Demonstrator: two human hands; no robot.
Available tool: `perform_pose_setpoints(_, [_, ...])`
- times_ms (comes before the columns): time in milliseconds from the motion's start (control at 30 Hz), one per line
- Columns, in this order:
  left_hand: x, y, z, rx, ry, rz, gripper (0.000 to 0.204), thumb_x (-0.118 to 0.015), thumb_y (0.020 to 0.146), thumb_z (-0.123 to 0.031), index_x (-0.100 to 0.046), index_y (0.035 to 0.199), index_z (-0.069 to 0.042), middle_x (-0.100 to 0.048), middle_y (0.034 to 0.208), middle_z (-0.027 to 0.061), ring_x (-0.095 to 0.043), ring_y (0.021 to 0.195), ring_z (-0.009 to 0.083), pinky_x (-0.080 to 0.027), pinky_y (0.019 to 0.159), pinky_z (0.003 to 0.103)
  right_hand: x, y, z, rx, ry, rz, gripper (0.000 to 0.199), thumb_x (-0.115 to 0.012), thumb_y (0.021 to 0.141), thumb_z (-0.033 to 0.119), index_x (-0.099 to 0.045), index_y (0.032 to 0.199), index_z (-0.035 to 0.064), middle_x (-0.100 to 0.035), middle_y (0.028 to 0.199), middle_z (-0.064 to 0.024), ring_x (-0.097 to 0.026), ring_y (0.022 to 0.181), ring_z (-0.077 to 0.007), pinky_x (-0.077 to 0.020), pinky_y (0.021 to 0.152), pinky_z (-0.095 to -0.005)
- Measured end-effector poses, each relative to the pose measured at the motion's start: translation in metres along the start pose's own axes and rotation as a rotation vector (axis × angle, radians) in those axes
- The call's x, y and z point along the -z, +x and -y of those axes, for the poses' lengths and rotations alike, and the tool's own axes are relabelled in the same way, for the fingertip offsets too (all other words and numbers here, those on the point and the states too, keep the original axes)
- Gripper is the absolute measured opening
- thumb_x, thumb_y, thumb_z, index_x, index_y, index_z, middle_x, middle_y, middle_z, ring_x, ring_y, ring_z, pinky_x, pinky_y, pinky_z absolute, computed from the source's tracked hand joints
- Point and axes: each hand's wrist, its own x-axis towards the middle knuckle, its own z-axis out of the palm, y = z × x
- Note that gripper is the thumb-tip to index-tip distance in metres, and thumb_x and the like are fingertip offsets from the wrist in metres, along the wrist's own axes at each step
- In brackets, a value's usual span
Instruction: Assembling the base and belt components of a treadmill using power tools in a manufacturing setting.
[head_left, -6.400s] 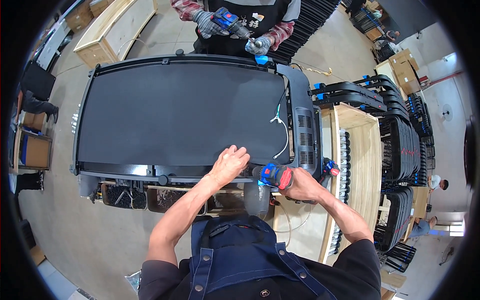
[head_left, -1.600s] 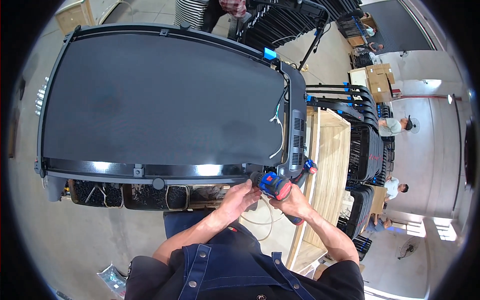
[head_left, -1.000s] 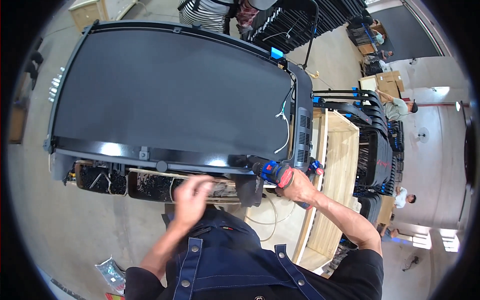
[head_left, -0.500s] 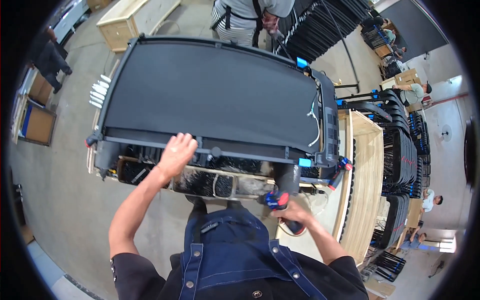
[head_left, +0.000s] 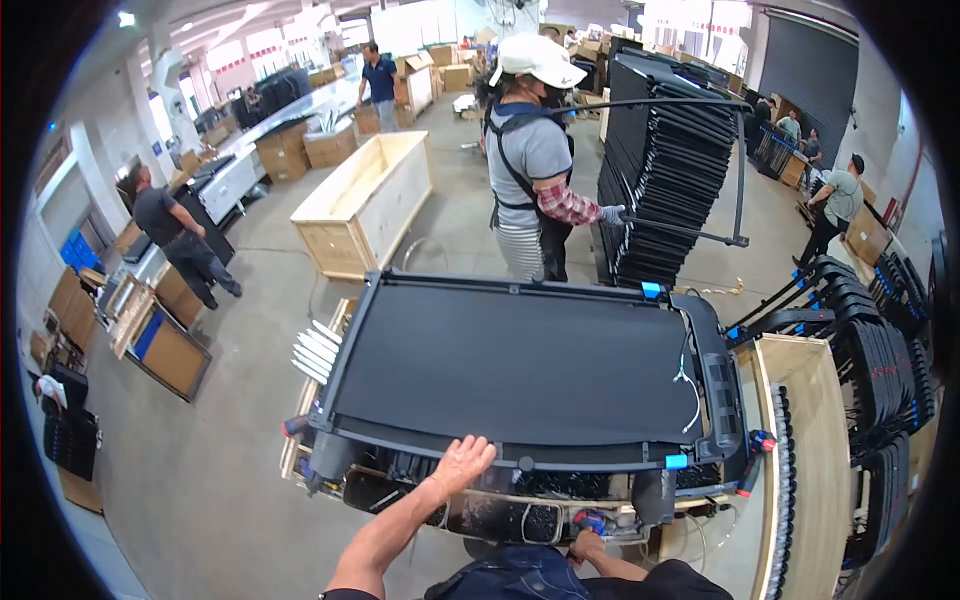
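Left hand (head_left: 463, 463) resting on the deck's edge, right hand (head_left: 587, 546) gripping a drill

The left hand is lying flat across the near side rail (head_left: 600, 464), fingers slightly apart and clamped on nothing, perhaps for steadying. The right hand is clamping around a cordless drill (head_left: 590, 521), holding it low beside the parts bins (head_left: 505, 538), seemingly to leave the rail clear. Those bins are sitting below the rail, presumably keeping small hardware within reach. The treadmill deck (head_left: 510, 365) is lying belt-up before the person, likely so that both long sides stay accessible. Loose wires (head_left: 686, 377) are trailing over the belt beside the vented motor cover (head_left: 720, 385). A second drill (head_left: 757, 452) is resting just beyond that end. Past the far side, a co-worker (head_left: 530, 165) is holding a black tubular frame (head_left: 743, 180).
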Motion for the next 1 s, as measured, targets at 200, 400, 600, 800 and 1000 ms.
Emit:
perform_pose_setpoints(200, [0.016, 0.006, -0.001, 0.007, -0.015, 0.049, 0.015, -0.062, 0.082, -0.018, -0.054, 0.092, -0.011, -0.053, 0.090, 0.0058, -0.060, 0.089, 0.0237, -0.054, 0.067, 0.037, 0.073, -0.019, 0.061, 0.690, 0.303, 0.150, 0.037, -0.070, 0.083, 0.038, -0.075, 0.104, 0.0078, -0.076, 0.100, -0.0142, -0.073, 0.098, -0.0277, -0.0566, 0.085, -0.0437])
perform_pose_setpoints(400, [0.115, 0.009, -0.007, -0.057, -0.063, 0.105, 0.022, -0.066, 0.078, -0.014, -0.049, 0.088, -0.006, -0.052, 0.088, 0.0081, -0.057, 0.082, 0.0235, -0.053, 0.062, 0.035, 0.101, 0.048, 0.152, 0.718, 0.659, 0.287, 0.038, -0.069, 0.092, 0.042, -0.072, 0.097, 0.0051, -0.072, 0.092, -0.0097, -0.069, 0.086, -0.0198, -0.0536, 0.079, -0.0393])
perform_pose_setpoints(600, [0.336, -0.004, -0.017, -0.015, -0.092, 0.147, 0.034, -0.073, 0.077, -0.029, -0.048, 0.086, -0.007, -0.046, 0.079, 0.0049, -0.054, 0.073, 0.0196, -0.046, 0.056, 0.031, 0.142, 0.030, 0.197, 0.781, 0.907, 0.584, 0.043, -0.065, 0.093, 0.048, -0.072, 0.098, 0.0055, -0.071, 0.096, -0.0116, -0.068, 0.091, -0.0221, -0.0528, 0.082, -0.0404])
perform_pose_setpoints(800, [0.389, -0.112, -0.021, 0.097, 0.213, -0.329, 0.044, -0.068, 0.075, -0.050, -0.061, 0.092, -0.010, -0.045, 0.074, -0.0001, -0.046, 0.061, 0.0128, -0.035, 0.052, 0.025, 0.154, -0.050, 0.265, 0.768, 1.077, 0.847, 0.049, -0.061, 0.094, 0.053, -0.071, 0.100, 0.0058, -0.070, 0.099, -0.0135, -0.067, 0.096, -0.0244, -0.0520, 0.085, -0.0415])
perform_pose_setpoints(1000, [0.421, -0.242, 0.018, 0.091, 0.367, -0.472, 0.041, -0.055, 0.093, -0.048, -0.063, 0.093, -0.008, -0.040, 0.068, -0.0012, -0.041, 0.054, 0.0114, -0.032, 0.049, 0.023, 0.143, -0.155, 0.348, 0.725, 1.284, 1.023, 0.054, -0.058, 0.095, 0.058, -0.071, 0.101, 0.0062, -0.070, 0.103, -0.0153, -0.066, 0.102, -0.0267, -0.0512, 0.088, -0.0426])
